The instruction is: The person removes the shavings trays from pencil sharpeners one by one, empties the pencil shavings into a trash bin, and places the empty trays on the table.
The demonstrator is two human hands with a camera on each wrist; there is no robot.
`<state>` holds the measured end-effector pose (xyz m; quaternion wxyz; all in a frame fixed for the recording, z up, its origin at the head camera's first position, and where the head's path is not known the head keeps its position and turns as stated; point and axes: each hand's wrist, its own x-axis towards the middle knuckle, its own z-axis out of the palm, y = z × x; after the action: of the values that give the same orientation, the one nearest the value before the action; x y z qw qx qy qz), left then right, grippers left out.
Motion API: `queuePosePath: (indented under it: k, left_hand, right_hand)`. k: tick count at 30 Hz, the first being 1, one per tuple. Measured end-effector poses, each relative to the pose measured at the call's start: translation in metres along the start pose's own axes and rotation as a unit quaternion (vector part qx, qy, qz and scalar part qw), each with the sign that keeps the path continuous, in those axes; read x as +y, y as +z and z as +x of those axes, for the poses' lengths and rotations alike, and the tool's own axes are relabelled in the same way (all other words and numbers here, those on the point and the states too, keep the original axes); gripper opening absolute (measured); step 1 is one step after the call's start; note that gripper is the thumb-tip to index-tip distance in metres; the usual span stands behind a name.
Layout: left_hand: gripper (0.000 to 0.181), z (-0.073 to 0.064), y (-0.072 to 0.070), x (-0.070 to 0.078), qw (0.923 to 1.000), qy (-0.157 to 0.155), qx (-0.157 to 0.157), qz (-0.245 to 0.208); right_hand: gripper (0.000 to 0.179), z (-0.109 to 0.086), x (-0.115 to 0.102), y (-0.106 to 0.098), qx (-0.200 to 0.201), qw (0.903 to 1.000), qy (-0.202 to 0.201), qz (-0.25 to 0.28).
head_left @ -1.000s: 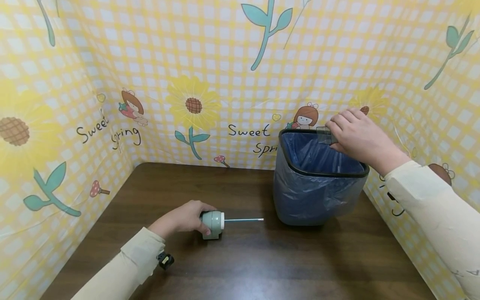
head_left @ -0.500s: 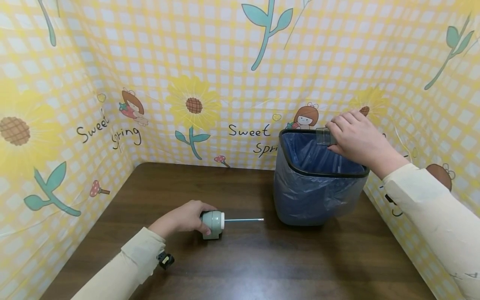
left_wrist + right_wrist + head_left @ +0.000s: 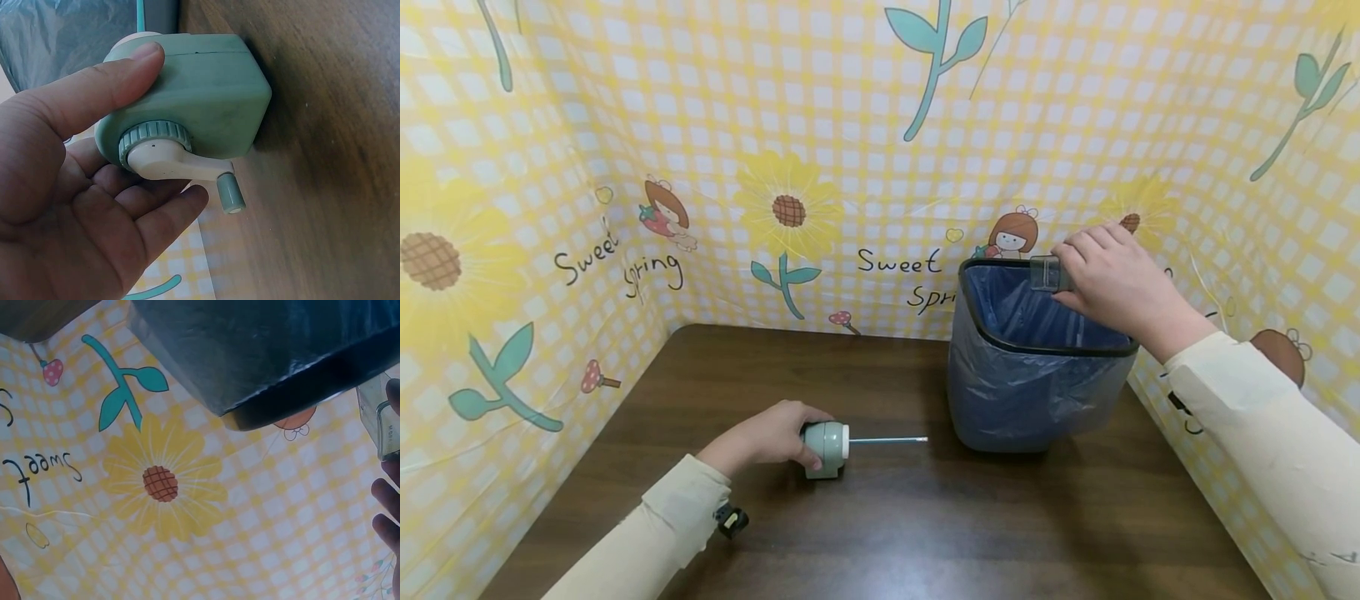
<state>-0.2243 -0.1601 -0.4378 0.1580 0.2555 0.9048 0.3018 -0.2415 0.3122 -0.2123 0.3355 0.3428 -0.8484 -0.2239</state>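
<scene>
A green hand-crank pencil sharpener [image 3: 824, 450] sits on the table, with my left hand [image 3: 777, 433] gripping its body. The left wrist view shows its pale crank [image 3: 178, 164] with a green knob, below my thumb. From the white front of the sharpener a blue pencil [image 3: 887, 439] sticks out to the right. Over the bin's mouth, my right hand [image 3: 1108, 271] holds a clear plastic container [image 3: 1046, 273], tilted on its side; in the right wrist view only part of this container [image 3: 379, 415] shows. Whether anything lies inside it I cannot tell.
A bin [image 3: 1037, 400] lined with a bluish clear bag stands at the right back of the brown wooden table [image 3: 887, 533]. Yellow checked cloth [image 3: 865, 192] with flower prints closes off the back and both sides.
My right hand has shifted very slightly over the bin, still with the container. The left hand, sharpener and pencil stay where they were.
</scene>
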Motion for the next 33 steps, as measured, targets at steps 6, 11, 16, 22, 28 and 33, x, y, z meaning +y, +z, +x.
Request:
queuePosePath:
  k: [6, 11, 16, 22, 28, 33]
  left_hand:
    - [0.065, 0.001, 0.000, 0.000, 1.0000, 0.006, 0.002, 0.000]
    - [0.065, 0.000, 0.000, 0.000, 1.0000, -0.002, 0.001, -0.002]
    - [0.066, 0.000, 0.000, 0.000, 1.0000, -0.003, 0.002, -0.004]
    - [0.065, 0.000, 0.000, -0.001, 1.0000, -0.003, 0.001, -0.004]
    - [0.065, -0.001, 0.001, -0.001, 0.9999, -0.006, 0.000, -0.010]
    - [0.064, -0.001, 0.001, -0.001, 1.0000, -0.004, 0.003, -0.007]
  right_hand:
    - [0.070, 0.001, -0.004, -0.001, 0.006, 0.9995, 0.021, 0.021]
    - [0.070, -0.001, -0.007, 0.002, 0.005, 0.9995, 0.023, 0.021]
    - [0.070, -0.004, -0.009, 0.003, 0.001, 0.9991, 0.032, 0.026]
    - [0.070, -0.005, -0.011, 0.003, -0.012, 0.9981, 0.049, 0.036]
    - [0.070, -0.006, -0.012, 0.003, -0.004, 0.9967, 0.066, 0.048]
    - [0.071, -0.007, -0.012, 0.004, -0.003, 0.9969, 0.068, 0.041]
